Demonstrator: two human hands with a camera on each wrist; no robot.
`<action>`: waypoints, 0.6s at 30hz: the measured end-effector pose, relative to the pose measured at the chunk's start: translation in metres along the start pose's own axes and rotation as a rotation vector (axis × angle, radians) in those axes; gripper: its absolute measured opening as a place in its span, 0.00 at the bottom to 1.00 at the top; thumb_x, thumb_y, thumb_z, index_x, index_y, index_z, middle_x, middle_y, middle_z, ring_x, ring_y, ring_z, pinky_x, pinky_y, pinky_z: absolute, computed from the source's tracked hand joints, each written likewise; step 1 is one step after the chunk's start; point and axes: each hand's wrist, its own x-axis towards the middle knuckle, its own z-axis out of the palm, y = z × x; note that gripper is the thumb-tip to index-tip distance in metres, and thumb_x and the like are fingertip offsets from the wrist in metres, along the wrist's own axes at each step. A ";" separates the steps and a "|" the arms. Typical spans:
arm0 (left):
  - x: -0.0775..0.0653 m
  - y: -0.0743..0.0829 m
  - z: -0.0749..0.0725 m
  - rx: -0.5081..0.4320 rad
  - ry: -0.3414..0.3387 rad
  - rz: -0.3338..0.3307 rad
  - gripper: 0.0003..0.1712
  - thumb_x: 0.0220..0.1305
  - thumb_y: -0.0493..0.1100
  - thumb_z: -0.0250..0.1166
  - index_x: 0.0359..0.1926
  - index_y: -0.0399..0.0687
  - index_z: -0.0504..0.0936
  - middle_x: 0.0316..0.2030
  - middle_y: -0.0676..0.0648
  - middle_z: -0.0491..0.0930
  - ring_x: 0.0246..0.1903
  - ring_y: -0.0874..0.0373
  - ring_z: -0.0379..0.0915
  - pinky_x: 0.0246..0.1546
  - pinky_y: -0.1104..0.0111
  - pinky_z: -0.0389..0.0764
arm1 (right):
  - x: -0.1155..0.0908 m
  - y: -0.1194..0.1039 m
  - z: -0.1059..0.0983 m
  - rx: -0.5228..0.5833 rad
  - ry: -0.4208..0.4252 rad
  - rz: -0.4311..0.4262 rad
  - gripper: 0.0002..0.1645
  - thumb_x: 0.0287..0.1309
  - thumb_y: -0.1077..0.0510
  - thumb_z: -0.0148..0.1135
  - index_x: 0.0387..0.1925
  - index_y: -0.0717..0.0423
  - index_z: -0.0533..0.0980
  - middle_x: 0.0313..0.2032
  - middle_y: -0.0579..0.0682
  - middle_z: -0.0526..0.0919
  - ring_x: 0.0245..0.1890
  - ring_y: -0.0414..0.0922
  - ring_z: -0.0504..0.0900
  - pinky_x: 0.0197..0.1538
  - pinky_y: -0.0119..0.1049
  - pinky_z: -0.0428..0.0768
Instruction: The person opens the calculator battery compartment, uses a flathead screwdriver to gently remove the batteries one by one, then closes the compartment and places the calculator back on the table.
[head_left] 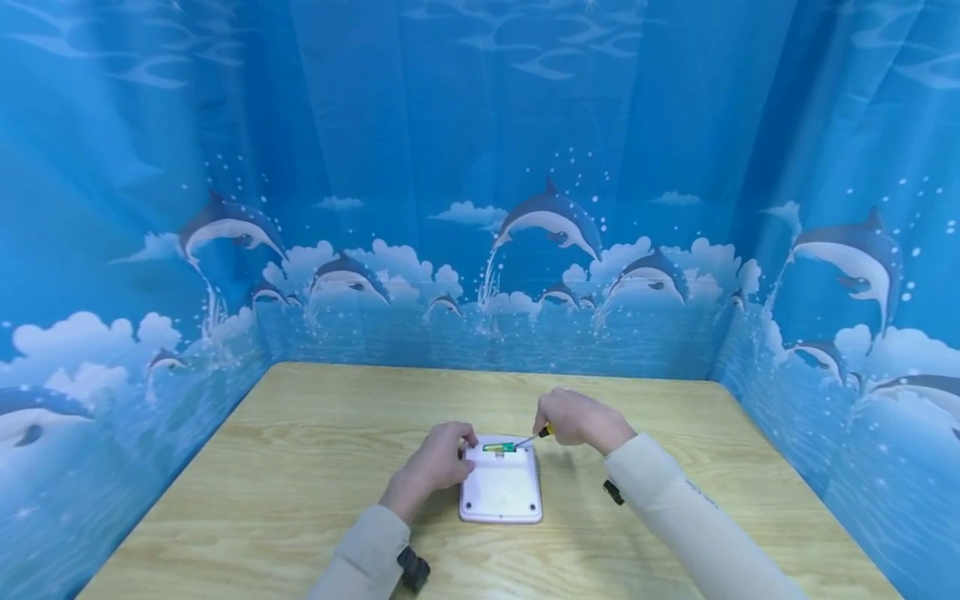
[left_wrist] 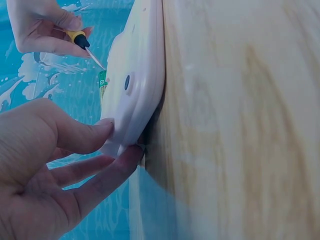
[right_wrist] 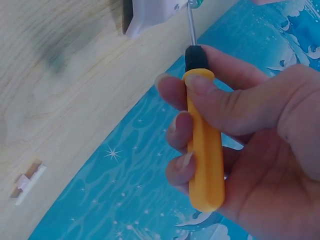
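A flat, pale pinkish-white device [head_left: 501, 490] with dark round feet lies underside up on the table. My left hand [head_left: 437, 460] grips its left edge, thumb on top and a fingertip under the rim in the left wrist view. A green battery [head_left: 498, 447] sits in a recess near its far end. My right hand [head_left: 576, 417] holds a screwdriver [right_wrist: 206, 150] with a yellow handle and black collar, fingers wrapped around the handle. The metal shaft slants down leftward, its tip right at the battery's right end.
A small white plastic piece, like a battery cover [right_wrist: 30, 184], lies on the wooden table [head_left: 337, 450] in the right wrist view. Blue curtains [head_left: 465, 125] printed with dolphins stand behind and on both sides of the table.
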 end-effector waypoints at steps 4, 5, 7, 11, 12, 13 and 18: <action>0.000 0.001 0.000 0.000 0.002 0.003 0.13 0.62 0.33 0.71 0.47 0.45 0.83 0.41 0.47 0.79 0.33 0.56 0.73 0.32 0.66 0.78 | 0.000 0.004 0.002 0.021 0.009 -0.014 0.29 0.60 0.81 0.56 0.47 0.50 0.88 0.48 0.49 0.91 0.58 0.53 0.85 0.60 0.48 0.84; 0.000 0.001 -0.001 -0.001 0.002 0.004 0.13 0.62 0.32 0.71 0.47 0.45 0.83 0.41 0.47 0.79 0.32 0.56 0.73 0.31 0.66 0.78 | 0.000 0.005 0.002 0.028 0.009 -0.019 0.29 0.60 0.81 0.55 0.47 0.50 0.88 0.49 0.49 0.91 0.58 0.53 0.85 0.60 0.47 0.84; 0.000 0.001 -0.001 -0.002 0.002 0.002 0.13 0.62 0.32 0.70 0.47 0.45 0.83 0.40 0.47 0.80 0.32 0.56 0.73 0.31 0.66 0.78 | 0.001 0.008 0.003 0.041 0.010 -0.032 0.30 0.59 0.82 0.55 0.48 0.51 0.88 0.49 0.49 0.91 0.58 0.53 0.85 0.59 0.45 0.85; -0.001 0.001 -0.001 0.004 0.004 -0.003 0.13 0.62 0.33 0.70 0.48 0.45 0.83 0.40 0.47 0.79 0.32 0.56 0.73 0.31 0.66 0.78 | 0.001 0.012 0.005 0.063 0.014 -0.050 0.30 0.58 0.82 0.54 0.48 0.52 0.88 0.49 0.50 0.91 0.57 0.53 0.86 0.57 0.43 0.86; -0.001 0.001 -0.001 0.005 0.004 -0.004 0.13 0.62 0.33 0.70 0.48 0.45 0.83 0.40 0.47 0.79 0.32 0.56 0.73 0.31 0.66 0.78 | 0.002 0.013 0.006 0.068 0.016 -0.049 0.30 0.57 0.82 0.54 0.47 0.52 0.88 0.48 0.50 0.91 0.57 0.53 0.86 0.57 0.43 0.86; -0.001 0.002 -0.001 0.007 0.004 -0.005 0.13 0.62 0.33 0.71 0.48 0.45 0.83 0.40 0.47 0.79 0.32 0.56 0.73 0.31 0.66 0.78 | 0.002 0.013 0.006 0.074 0.017 -0.049 0.30 0.57 0.82 0.54 0.47 0.52 0.88 0.48 0.51 0.91 0.56 0.53 0.86 0.57 0.43 0.86; -0.001 0.002 -0.001 0.007 0.000 -0.012 0.13 0.62 0.33 0.71 0.47 0.45 0.83 0.39 0.47 0.79 0.32 0.56 0.73 0.31 0.66 0.78 | 0.002 0.014 0.008 0.083 0.026 -0.041 0.30 0.57 0.82 0.54 0.47 0.52 0.88 0.48 0.51 0.91 0.56 0.53 0.86 0.58 0.46 0.85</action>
